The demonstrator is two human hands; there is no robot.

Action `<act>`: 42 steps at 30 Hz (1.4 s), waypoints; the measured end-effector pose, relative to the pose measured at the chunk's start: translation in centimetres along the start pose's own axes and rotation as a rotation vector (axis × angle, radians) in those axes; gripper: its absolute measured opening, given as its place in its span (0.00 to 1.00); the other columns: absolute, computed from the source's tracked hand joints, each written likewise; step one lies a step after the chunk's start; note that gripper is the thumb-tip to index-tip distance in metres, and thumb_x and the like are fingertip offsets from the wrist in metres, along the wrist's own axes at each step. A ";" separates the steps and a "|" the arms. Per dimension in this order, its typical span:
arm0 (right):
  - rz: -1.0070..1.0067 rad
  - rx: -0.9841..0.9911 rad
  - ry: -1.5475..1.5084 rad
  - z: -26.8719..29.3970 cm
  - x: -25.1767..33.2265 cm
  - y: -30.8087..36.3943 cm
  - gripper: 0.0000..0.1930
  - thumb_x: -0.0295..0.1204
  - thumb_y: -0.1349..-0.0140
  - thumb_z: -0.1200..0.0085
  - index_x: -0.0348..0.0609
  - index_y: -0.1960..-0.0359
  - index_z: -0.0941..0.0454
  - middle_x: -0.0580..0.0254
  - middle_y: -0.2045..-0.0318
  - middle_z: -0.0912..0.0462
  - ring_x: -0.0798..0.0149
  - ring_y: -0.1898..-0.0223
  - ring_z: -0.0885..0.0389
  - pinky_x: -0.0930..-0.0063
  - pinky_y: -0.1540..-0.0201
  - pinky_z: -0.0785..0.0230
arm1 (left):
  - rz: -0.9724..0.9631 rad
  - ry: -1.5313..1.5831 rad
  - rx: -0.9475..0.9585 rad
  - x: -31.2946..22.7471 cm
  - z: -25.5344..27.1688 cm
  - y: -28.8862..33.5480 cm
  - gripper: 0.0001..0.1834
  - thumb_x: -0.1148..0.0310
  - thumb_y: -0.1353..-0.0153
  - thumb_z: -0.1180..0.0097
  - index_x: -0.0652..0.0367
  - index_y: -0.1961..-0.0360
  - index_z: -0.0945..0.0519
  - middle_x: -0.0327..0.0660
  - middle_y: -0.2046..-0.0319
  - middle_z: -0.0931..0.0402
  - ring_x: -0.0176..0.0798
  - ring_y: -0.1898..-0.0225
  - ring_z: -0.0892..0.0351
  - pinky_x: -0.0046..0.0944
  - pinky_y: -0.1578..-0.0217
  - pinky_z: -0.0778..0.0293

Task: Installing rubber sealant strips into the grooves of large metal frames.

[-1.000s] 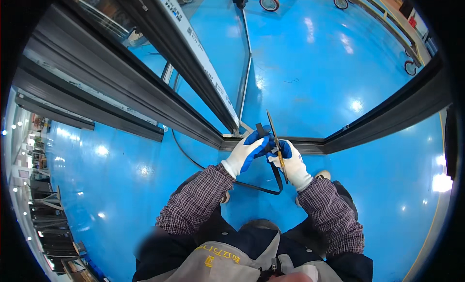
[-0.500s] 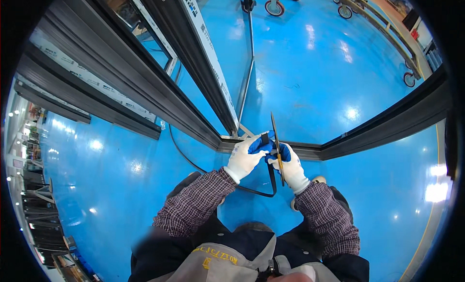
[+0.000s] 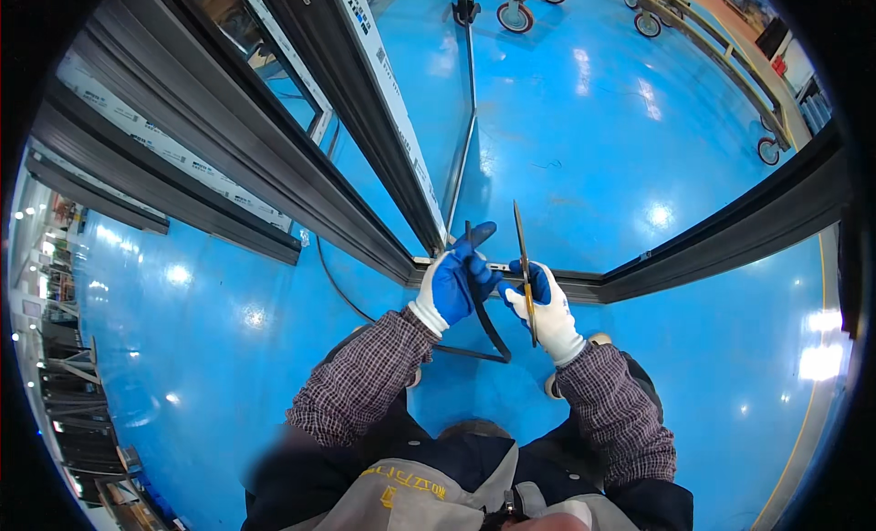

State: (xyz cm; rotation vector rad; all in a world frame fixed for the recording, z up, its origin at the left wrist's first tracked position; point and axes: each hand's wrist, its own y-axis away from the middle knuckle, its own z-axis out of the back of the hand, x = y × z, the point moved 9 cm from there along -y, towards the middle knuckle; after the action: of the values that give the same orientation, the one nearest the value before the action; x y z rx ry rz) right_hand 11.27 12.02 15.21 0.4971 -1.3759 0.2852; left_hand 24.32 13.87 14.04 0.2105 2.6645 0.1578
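Left hand point(image 3: 449, 292) loosely grips black strip point(image 3: 487, 323); looks light, bendy, best pinched near its end. Right hand point(image 3: 557, 319) grips scissors point(image 3: 522, 241): stiff, best held by handles.

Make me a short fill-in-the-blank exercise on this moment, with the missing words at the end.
1. The flexible strip at the left hand is coloured ____.
2. In the right hand, the slim tool has its pointed end facing ____ the wearer's body.
3. The shiny floor is coloured ____.
4. The right glove is blue and ____.

Missing words: black; away from; blue; white.
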 end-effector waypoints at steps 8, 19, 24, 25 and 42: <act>0.122 -0.002 0.307 1.0 3.5 0.6 0.29 0.40 0.49 0.36 0.39 0.48 0.31 0.51 0.58 0.23 0.55 0.58 0.22 0.67 0.53 0.30 | 0.004 0.017 -0.066 0.0 -1.3 0.3 0.26 0.50 0.31 0.61 0.53 0.40 0.31 0.28 0.85 0.39 0.24 0.84 0.48 0.24 0.80 0.45; 0.299 0.019 0.575 0.5 4.4 1.2 0.32 0.42 0.50 0.36 0.40 0.45 0.31 0.49 0.53 0.23 0.51 0.54 0.22 0.65 0.50 0.30 | -0.004 -0.143 -0.131 -0.1 -1.5 0.3 0.24 0.50 0.30 0.62 0.53 0.41 0.31 0.27 0.86 0.39 0.23 0.86 0.49 0.22 0.83 0.53; 0.353 0.012 0.631 0.2 4.9 1.4 0.32 0.43 0.50 0.36 0.40 0.46 0.31 0.50 0.53 0.22 0.52 0.55 0.22 0.66 0.51 0.30 | -0.006 -0.209 -0.229 -0.3 -0.4 0.6 0.24 0.52 0.30 0.62 0.55 0.41 0.31 0.27 0.85 0.39 0.22 0.85 0.48 0.22 0.83 0.52; 0.350 0.013 0.633 0.2 5.0 1.4 0.32 0.43 0.50 0.36 0.39 0.46 0.30 0.50 0.54 0.22 0.53 0.55 0.22 0.66 0.51 0.30 | 0.002 -0.231 -0.190 -0.4 -0.6 0.5 0.24 0.52 0.30 0.62 0.56 0.41 0.31 0.27 0.85 0.38 0.22 0.85 0.48 0.21 0.83 0.52; 0.302 0.052 0.671 0.6 5.0 1.4 0.28 0.43 0.49 0.36 0.41 0.50 0.28 0.56 0.62 0.18 0.59 0.66 0.19 0.71 0.61 0.28 | 0.070 -0.407 -0.190 -0.9 -1.6 0.7 0.27 0.50 0.30 0.63 0.60 0.43 0.29 0.26 0.87 0.43 0.20 0.88 0.50 0.17 0.83 0.49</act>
State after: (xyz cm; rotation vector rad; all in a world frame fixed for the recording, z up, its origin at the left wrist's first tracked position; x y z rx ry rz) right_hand 11.02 12.48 20.41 0.1985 -0.7812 0.6690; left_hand 24.46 14.33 15.91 0.2458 2.2240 0.3491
